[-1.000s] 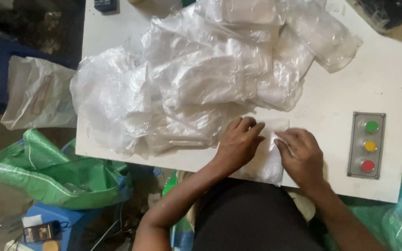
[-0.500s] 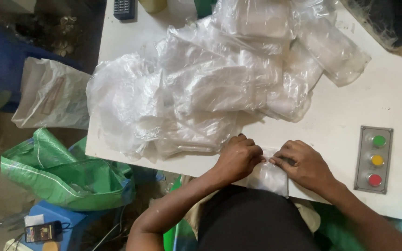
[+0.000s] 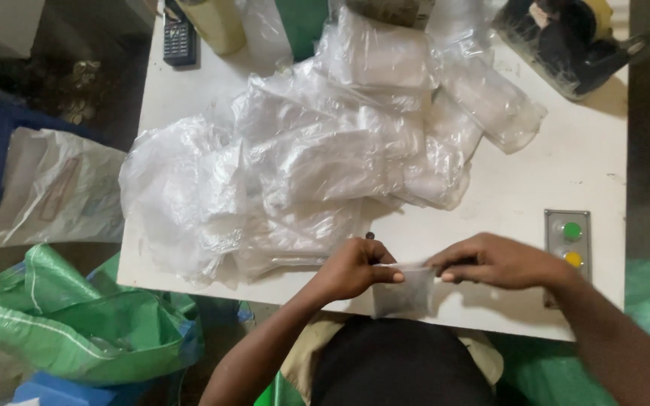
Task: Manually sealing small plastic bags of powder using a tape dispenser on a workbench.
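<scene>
Glossy clear plastic bags (image 3: pixel 317 158) on a smooth matt white table (image 3: pixel 558 173).

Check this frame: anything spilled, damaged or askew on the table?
Nothing spilled or damaged. The heap of clear plastic bags sprawls loosely, and its left side hangs over the white table edge. Both hands pinch a small clear bag normally.

A heap of plastic bags (image 3: pixel 302 158) lies on the table (image 3: pixel 566 165), button panel (image 3: pixel 569 240) at its right.
</scene>
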